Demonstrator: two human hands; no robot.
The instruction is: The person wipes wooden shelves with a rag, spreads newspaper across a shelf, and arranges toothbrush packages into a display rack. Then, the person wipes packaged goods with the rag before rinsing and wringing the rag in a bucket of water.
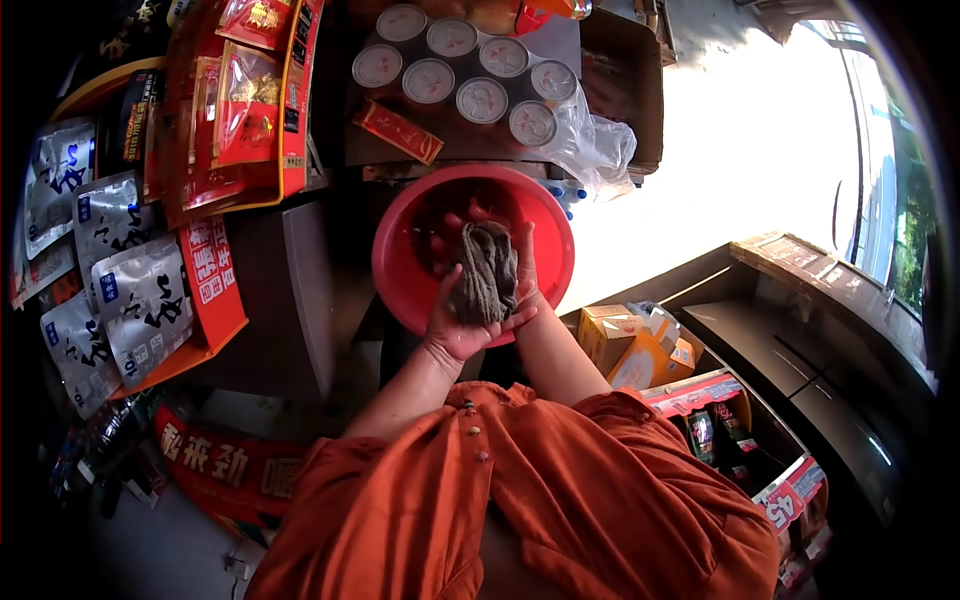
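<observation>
A wet-looking grey-brown cloth (486,270) is bunched up between my two hands. My left hand (452,325) cups it from the left and below, with its palm up. On the right side my right hand (527,285) presses against the same cloth, its fingers partly hidden. Both hands are over a red plastic basin (558,215). Its inside is in dark shadow, so I cannot make out what it holds.
Several cans (428,80) in clear plastic wrap (600,150) stand beyond the basin, beside a red packet (398,130). Snack bags (143,305) fill a rack at left. Orange cartons (640,345) and a wooden counter (800,270) stand at right.
</observation>
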